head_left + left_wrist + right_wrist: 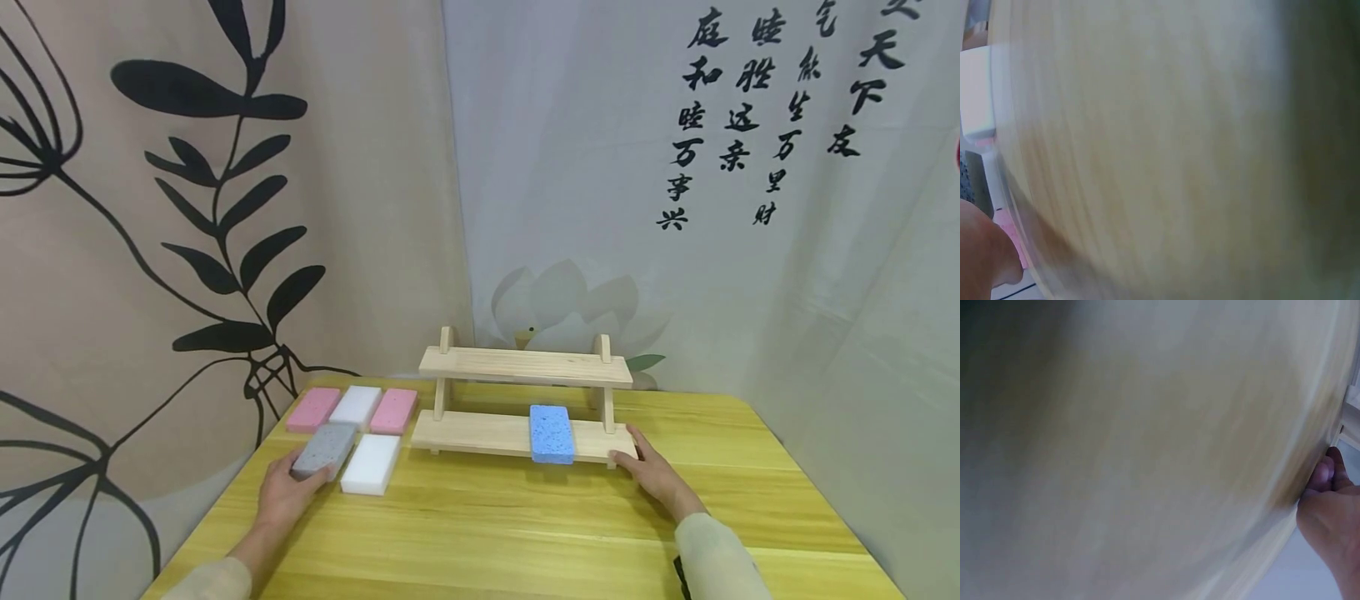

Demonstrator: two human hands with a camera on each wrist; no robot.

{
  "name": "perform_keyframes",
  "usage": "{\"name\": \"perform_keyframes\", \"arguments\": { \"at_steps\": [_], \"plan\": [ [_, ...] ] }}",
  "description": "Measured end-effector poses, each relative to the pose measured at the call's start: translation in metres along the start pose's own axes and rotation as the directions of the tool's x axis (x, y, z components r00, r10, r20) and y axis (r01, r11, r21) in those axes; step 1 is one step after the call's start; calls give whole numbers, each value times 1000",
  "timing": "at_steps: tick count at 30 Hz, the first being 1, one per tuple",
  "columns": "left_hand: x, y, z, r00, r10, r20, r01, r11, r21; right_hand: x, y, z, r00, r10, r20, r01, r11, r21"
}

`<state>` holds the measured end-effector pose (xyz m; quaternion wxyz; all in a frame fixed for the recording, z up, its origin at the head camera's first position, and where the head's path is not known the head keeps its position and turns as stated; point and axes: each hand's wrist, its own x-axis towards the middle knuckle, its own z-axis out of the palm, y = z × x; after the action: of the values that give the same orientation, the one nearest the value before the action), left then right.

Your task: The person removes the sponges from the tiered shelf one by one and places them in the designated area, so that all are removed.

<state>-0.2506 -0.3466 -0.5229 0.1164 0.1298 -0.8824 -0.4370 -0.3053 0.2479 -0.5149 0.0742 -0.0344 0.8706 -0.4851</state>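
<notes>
My left hand (283, 498) grips a grey speckled sponge (326, 450) between thumb and fingers, at the near left of a group of sponges. In the left wrist view only part of that hand (984, 253) and the grey sponge's edge (979, 184) show. My right hand (658, 477) holds the right end of a two-tier wooden shelf (472, 433) at its lower board, thumb in front. The right wrist view shows this hand (1330, 512) at its right edge. A blue sponge (551, 435) rests on the lower board, right of its middle.
Behind the grey sponge lie a pink sponge (313, 410), a white one (356, 407) and another pink one (393, 412). A second white sponge (371, 465) lies to its right. The wooden table (480, 533) meets printed cloth (375, 208) at the back.
</notes>
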Motion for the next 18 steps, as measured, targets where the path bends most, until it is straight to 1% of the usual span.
{"name": "perform_keyframes", "arguments": {
  "at_steps": [7,13,18],
  "plan": [
    [1,-1,1,1000,-4,13,4,1000,15,-1,-2,0,1000,15,3,-15,1000,-13],
    [-1,2,0,1000,0,28,-1,999,32,1,2,0,1000,10,1,-10,1000,-20],
    [-2,1,0,999,15,32,-16,999,40,2,2,0,1000,10,2,-10,1000,-23]
  ]
}}
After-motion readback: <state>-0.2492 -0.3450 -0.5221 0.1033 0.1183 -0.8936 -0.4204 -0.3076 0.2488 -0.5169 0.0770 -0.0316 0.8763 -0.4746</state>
